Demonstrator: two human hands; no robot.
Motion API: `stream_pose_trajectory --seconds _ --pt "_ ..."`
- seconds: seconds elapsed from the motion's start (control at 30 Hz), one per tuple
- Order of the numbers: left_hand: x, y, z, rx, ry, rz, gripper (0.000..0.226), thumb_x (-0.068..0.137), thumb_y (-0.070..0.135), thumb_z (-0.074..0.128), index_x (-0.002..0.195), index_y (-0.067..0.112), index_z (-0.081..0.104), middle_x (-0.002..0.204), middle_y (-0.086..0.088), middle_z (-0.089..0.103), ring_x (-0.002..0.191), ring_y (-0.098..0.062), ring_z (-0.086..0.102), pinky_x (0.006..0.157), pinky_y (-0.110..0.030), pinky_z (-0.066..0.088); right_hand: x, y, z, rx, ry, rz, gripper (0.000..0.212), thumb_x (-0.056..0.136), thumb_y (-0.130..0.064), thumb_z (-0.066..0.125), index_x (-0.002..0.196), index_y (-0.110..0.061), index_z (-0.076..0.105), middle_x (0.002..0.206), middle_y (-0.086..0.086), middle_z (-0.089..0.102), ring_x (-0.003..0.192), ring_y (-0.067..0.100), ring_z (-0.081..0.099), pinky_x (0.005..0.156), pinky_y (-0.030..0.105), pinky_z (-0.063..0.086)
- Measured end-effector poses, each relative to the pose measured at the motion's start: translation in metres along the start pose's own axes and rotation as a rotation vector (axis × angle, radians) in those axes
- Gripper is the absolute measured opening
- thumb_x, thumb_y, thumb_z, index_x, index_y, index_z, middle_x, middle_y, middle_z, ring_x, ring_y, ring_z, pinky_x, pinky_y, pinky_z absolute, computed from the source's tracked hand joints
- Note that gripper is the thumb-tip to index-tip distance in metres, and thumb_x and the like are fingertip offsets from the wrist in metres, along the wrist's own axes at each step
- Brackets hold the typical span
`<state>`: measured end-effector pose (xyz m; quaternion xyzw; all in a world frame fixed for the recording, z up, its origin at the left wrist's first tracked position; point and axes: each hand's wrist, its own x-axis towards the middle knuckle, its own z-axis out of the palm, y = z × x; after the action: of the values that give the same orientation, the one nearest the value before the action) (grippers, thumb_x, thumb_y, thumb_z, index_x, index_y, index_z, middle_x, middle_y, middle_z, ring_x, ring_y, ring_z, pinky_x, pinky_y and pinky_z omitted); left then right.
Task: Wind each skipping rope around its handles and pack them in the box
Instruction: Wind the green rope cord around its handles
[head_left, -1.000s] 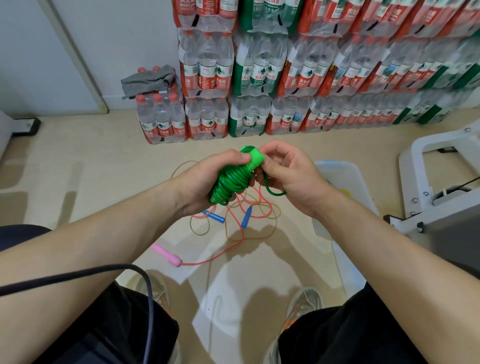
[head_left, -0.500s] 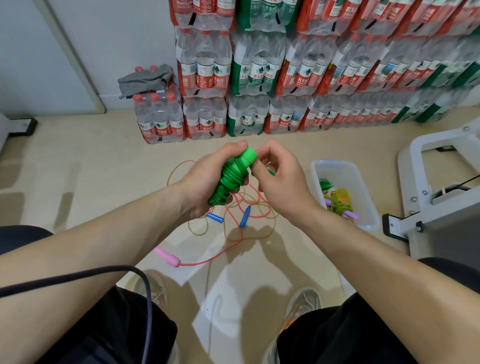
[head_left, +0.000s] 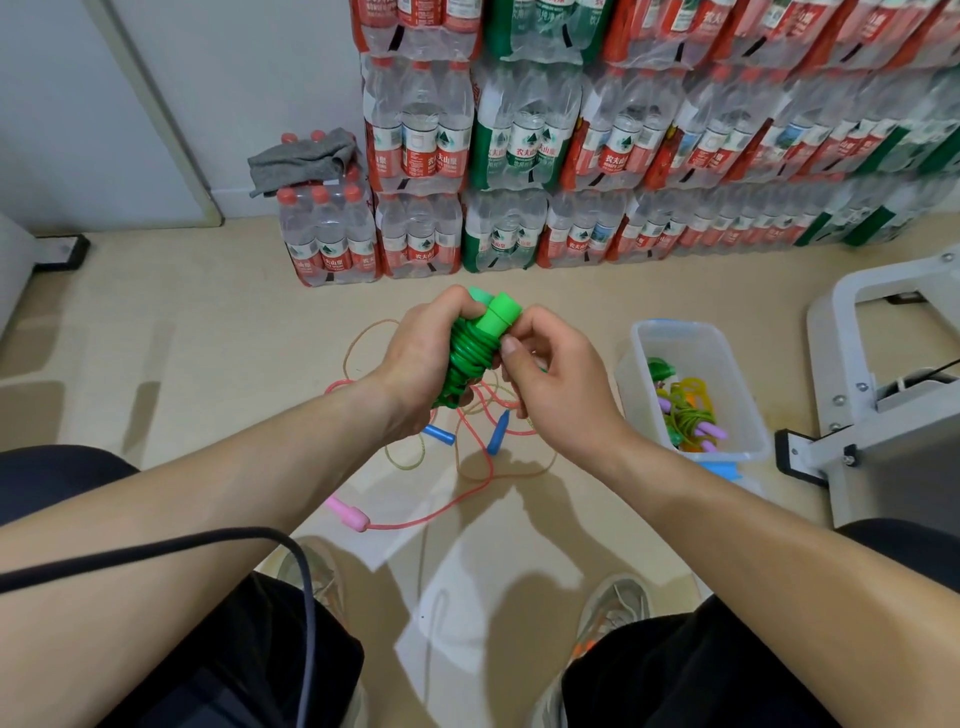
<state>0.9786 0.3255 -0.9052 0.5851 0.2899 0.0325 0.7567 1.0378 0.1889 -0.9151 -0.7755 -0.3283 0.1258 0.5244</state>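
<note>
Our left hand (head_left: 415, 358) grips the wound green plastic skipping rope (head_left: 467, 364) above the floor while our right hand (head_left: 556, 384) pinches its last coils, which may spring loose if that pinch slips before reaching the clear plastic box (head_left: 675, 325) nearby.

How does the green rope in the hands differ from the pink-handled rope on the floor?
The green rope is wound tight around its handles and held by the left hand and right hand; the pink-handled rope lies unwound on the floor. Neither is in the box.
</note>
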Motion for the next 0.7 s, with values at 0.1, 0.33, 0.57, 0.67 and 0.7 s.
stream_pose_trajectory --seconds 0.1,0.33,0.57,0.67,0.7 --pt "0.0 -0.003 0.0 -0.021 0.011 -0.006 0.042 0.07 0.041 0.05 0.087 0.004 0.064 0.068 -0.011 0.059 0.052 -0.018 0.048 0.046 -0.025 0.037 -0.001 -0.002 -0.003 -0.067 -0.04 -0.033 0.025 0.1 -0.01 0.052 0.079 -0.024 0.052 0.069 -0.001 0.059 0.065 0.019 0.052 0.061 0.035 0.042" --pt "0.002 -0.005 -0.004 -0.022 0.055 -0.077 0.035 0.085 0.032 0.044 0.088 0.004 0.064 0.069 -0.012 0.06 0.052 -0.02 0.047 0.05 -0.027 0.038 0.0 -0.002 -0.002 -0.254 -0.113 -0.058 0.02 0.097 -0.007 0.048 0.088 -0.024 0.055 0.063 -0.011 0.049 0.059 0.011 0.045 0.055 0.028 0.034" --pt "0.004 0.004 -0.008 -0.054 0.03 -0.286 0.033 0.089 0.037 0.049 0.092 0.007 0.061 0.075 -0.012 0.06 0.055 -0.019 0.049 0.052 -0.025 0.036 0.005 0.0 -0.004 -0.368 -0.206 -0.006 0.024 0.1 -0.014 0.048 0.077 -0.02 0.054 0.058 -0.004 0.044 0.056 0.013 0.041 0.054 0.031 0.03" --pt "0.004 0.005 -0.008 -0.15 -0.048 -0.354 0.036 0.091 0.042 0.051 0.1 0.008 0.061 0.077 -0.011 0.059 0.062 -0.021 0.054 0.057 -0.028 0.041 0.009 -0.001 -0.008 -0.387 -0.209 0.04 0.027 0.101 -0.022 0.047 0.074 -0.018 0.051 0.059 -0.001 0.045 0.061 0.016 0.043 0.06 0.037 0.034" --pt "0.004 0.005 -0.009 -0.197 -0.061 -0.352 0.039 0.09 0.042 0.053 0.108 0.009 0.059 0.084 -0.013 0.059 0.067 -0.023 0.056 0.061 -0.03 0.045 0.011 -0.002 -0.009 -0.407 -0.202 0.052 0.03 0.101 -0.024 0.045 0.072 -0.018 0.049 0.06 -0.001 0.045 0.063 0.018 0.044 0.061 0.037 0.035"
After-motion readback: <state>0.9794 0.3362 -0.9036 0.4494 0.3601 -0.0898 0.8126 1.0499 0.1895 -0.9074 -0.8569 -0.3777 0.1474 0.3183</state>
